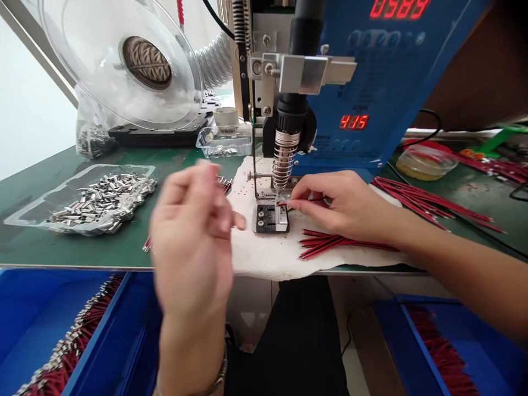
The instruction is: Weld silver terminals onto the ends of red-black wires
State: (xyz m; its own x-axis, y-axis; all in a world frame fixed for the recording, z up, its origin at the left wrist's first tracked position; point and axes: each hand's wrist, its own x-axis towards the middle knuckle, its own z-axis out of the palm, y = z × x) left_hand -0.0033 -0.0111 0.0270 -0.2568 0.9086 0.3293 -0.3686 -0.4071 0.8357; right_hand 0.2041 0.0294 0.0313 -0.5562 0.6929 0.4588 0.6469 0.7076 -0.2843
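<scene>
Now, red wire (282,204) in right grip (344,203), tip poking leftward

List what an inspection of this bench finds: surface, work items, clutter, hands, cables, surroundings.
Surface: green benchtop, partly under a white cloth.
Work items: red-black wires bundled on the cloth; black block below the spring-wrapped tool; metal pieces in a clear tray.
Clutter: white roll, round tub.
Grip: right hand pinches a thin wire at the block; left hand raised, blurred, contents unclear.
Cables: black cable looped right of the blue machine.
Surroundings: blue bins of wires below, both sides.
</scene>
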